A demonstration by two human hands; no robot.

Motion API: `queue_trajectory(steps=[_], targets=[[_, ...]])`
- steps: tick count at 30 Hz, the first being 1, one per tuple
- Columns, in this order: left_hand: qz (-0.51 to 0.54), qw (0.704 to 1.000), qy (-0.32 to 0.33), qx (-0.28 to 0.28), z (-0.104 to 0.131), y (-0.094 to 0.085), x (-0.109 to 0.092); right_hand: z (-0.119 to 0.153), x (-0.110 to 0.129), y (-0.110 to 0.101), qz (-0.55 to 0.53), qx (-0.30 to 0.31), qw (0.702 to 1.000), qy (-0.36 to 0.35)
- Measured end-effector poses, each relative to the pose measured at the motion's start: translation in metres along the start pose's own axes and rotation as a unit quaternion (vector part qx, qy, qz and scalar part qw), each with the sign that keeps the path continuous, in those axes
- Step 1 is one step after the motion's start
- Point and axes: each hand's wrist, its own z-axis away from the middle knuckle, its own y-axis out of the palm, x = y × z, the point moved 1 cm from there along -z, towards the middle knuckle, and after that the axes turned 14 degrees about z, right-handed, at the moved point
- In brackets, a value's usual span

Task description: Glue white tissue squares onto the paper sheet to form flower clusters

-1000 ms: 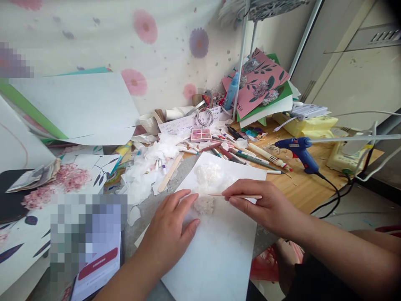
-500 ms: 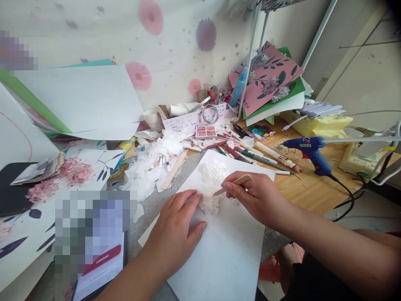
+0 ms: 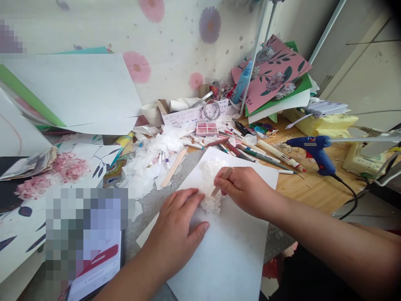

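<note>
My right hand pinches a flat wooden craft stick, its lower end down among ruffled white tissue petals. Those petals sit on a white sheet of paper in front of me, with a second fluffy white cluster just above them, partly behind my right hand. My left hand rests on the sheet with fingers spread, its fingertips at the left side of the petals. Nothing shows in the left hand.
Torn white tissue and another wooden stick lie to the left. Several markers and a pink palette are behind the sheet. A blue glue gun is at right, with its cable. A phone lies front left.
My right hand has shifted slightly left and the craft stick now stands steeper. My left hand stays nearly in place. The camera view has moved a little.
</note>
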Motion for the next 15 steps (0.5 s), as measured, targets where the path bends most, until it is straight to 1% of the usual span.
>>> queue_trajectory(steps=[3,6,11,13,15], targets=[[-0.004,1.0,0.003,0.006,0.0,0.0,0.002,-0.002,-0.001,0.0,-0.009,-0.003,1.0,0.0],[-0.001,1.0,0.002,0.012,0.0,0.0,0.005,0.002,-0.006,-0.005,-0.039,-0.016,0.999,0.012],[-0.001,1.0,0.001,0.012,0.001,-0.001,0.005,0.02,-0.018,-0.023,-0.089,-0.074,0.992,0.043],[-0.004,1.0,0.0,0.014,0.001,-0.001,0.005,0.028,-0.02,-0.026,-0.089,-0.064,0.993,0.039],[-0.013,1.0,0.005,0.018,0.001,0.0,0.005,0.035,-0.02,-0.025,-0.082,-0.038,0.995,0.033]])
